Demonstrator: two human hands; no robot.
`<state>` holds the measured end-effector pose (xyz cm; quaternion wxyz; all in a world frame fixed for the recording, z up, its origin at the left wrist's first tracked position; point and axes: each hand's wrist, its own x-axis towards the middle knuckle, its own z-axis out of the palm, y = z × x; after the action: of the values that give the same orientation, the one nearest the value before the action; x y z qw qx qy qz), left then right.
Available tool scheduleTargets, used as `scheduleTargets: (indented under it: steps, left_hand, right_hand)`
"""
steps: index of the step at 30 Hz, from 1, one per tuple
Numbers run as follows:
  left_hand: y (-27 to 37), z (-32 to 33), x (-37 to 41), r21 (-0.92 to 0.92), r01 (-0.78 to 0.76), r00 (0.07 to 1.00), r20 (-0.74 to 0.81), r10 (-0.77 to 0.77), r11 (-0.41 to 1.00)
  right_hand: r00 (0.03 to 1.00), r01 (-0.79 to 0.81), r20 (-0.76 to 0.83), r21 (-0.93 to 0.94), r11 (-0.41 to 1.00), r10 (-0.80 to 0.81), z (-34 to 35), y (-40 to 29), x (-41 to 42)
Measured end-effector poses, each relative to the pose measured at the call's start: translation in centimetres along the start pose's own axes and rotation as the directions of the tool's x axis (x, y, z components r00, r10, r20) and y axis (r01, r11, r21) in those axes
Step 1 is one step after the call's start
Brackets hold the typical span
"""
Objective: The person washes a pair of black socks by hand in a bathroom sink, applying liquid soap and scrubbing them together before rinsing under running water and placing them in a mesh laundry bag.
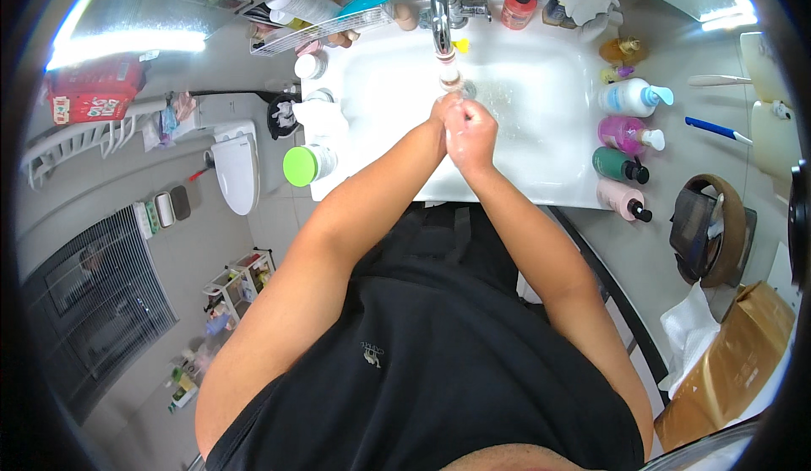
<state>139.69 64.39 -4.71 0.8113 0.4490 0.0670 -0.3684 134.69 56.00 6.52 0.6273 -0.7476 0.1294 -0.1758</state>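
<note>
Both hands meet over the white washbasin [393, 91], just below the spout of a chrome faucet [441, 11]. My left hand [445, 108] is pressed against my right hand [472, 130] and partly covered by it. The right hand's fingers look curled in, with its back towards me. A wet, whitish film shows on the skin. No object is visible in either hand, though the space between the palms is hidden. A pale nozzle [448, 70] on the spout ends right above the fingers. Water spots or bubbles speckle the basin to the right of the hands.
Along the right rim stand several pump bottles, including a white one [627, 97] and a purple one [624, 134]. A red soap bottle [519, 7] is beside the faucet. A wire basket [323, 30] and a green-lidded jar [309, 165] line the left side.
</note>
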Motion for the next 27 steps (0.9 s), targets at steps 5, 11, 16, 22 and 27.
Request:
scheduleTargets:
  steps: [5,11,16,22,27]
  left_hand:
    - [5.0,9.6,-1.6,0.154,0.48,0.834,-0.384,-0.396,0.863]
    - [3.2,5.8,-0.2,-0.157,0.409,0.861,-0.259,-0.437,0.899]
    - [4.6,8.5,-0.9,-0.071,0.408,0.809,-0.434,-0.396,0.91]
    - [4.4,9.7,-1.8,0.141,0.495,0.82,-0.402,-0.408,0.857]
    - [1.6,3.0,0.3,-0.104,0.191,0.917,-0.336,-0.215,0.976]
  right_hand:
    - [0.881,-0.402,-0.289,-0.039,0.915,0.374,-3.9,9.5,2.9]
    - [0.954,-0.148,-0.268,-0.035,0.988,0.134,-1.2,8.8,0.5]
    - [0.859,-0.445,-0.315,-0.063,0.894,0.405,-1.7,8.5,1.8]
    - [0.806,-0.562,-0.16,0.092,0.822,0.569,-4.0,10.3,2.8]
    - [0.979,-0.164,-0.126,-0.002,0.986,0.163,0.7,3.0,-0.6]
